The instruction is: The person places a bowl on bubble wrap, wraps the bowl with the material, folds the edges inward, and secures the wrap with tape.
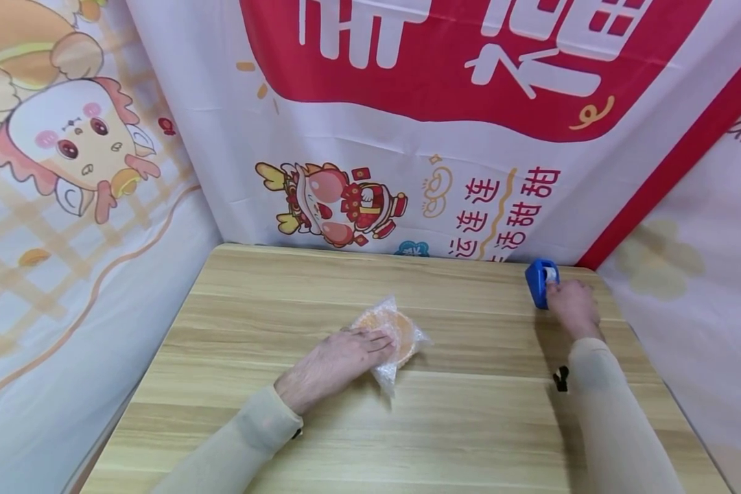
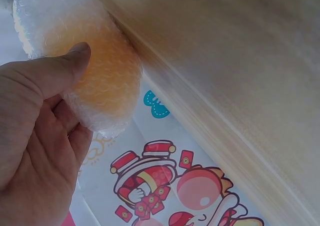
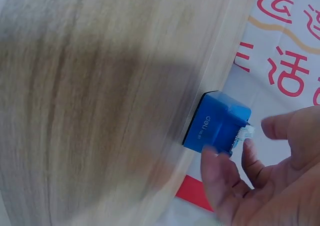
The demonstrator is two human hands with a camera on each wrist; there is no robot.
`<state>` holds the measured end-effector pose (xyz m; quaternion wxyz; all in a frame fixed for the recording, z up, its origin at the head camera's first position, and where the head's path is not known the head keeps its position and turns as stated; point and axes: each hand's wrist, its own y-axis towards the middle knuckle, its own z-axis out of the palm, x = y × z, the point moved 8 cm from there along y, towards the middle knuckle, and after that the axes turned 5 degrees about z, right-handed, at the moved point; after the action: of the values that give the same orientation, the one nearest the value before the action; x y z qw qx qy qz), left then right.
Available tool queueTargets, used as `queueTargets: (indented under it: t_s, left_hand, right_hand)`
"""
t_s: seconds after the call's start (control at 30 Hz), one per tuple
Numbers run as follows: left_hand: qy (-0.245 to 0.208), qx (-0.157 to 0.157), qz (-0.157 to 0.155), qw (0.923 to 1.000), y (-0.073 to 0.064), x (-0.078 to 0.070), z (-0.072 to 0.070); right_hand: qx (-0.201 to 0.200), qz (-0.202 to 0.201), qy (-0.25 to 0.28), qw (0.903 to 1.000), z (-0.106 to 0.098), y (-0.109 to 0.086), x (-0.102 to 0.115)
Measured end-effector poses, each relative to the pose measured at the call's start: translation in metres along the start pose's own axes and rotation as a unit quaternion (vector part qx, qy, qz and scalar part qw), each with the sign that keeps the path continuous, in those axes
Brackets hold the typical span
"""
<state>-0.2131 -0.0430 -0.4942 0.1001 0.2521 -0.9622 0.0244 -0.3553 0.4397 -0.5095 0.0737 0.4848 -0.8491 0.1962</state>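
A round orange object in clear bubble wrap (image 1: 405, 336) lies near the middle of the table. My left hand (image 1: 339, 360) holds this bundle, fingers over its near left side in the head view. The left wrist view has the thumb (image 2: 75, 60) on the wrapped face, the other fingers partly hidden behind it. At the far right corner stands a blue tape dispenser (image 1: 536, 283). My right hand (image 1: 574, 305) is right at it, thumb and fingers spread around the loose tape end (image 3: 245, 133), with a gap between them.
The wood-grain table (image 1: 253, 288) has its back edge along a white and red printed cloth (image 1: 222, 137). Printed cloths hang at the left and right sides too. A small black item (image 1: 560, 378) shows beside the right sleeve.
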Motion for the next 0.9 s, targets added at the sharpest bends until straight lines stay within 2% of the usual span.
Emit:
queueTargets:
  t_s: [0.13, 0.2, 0.37, 0.5, 0.63, 0.7, 0.8, 0.9]
  left_hand:
    - [-0.016, 0.005, -0.005, 0.9998, 0.001, 0.002, 0.000]
    - [-0.023, 0.010, -0.007, 0.9997, 0.001, 0.002, 0.001]
    - [-0.024, 0.013, -0.008, 0.9996, 0.000, 0.001, 0.000]
    - [-0.012, 0.011, -0.003, 0.9999, 0.001, 0.000, 0.000]
    - [-0.010, 0.008, -0.001, 0.9999, 0.002, -0.001, -0.001]
    - [-0.013, 0.003, -0.001, 0.9999, 0.001, -0.001, -0.001]
    - [-0.014, -0.001, -0.001, 0.9999, -0.001, -0.001, -0.002]
    - [-0.006, -0.005, 0.001, 1.0000, -0.001, -0.001, -0.002]
  right_hand:
    - [-0.022, -0.057, 0.020, 0.9980, 0.001, 0.009, 0.001]
    - [-0.028, -0.064, 0.029, 0.9972, 0.003, 0.011, 0.000]
    - [-0.011, -0.030, 0.067, 0.9972, 0.003, 0.001, 0.000]
    - [-0.020, -0.033, 0.062, 0.9973, 0.005, 0.008, -0.002]
    - [-0.049, -0.086, 0.042, 0.9942, 0.009, 0.031, -0.009]
    - [-0.054, -0.125, 0.043, 0.9897, 0.007, 0.033, -0.009]
    - [-0.034, -0.173, 0.050, 0.9832, 0.006, 0.024, -0.001]
    - [-0.010, -0.218, 0.032, 0.9754, 0.006, 0.010, 0.013]
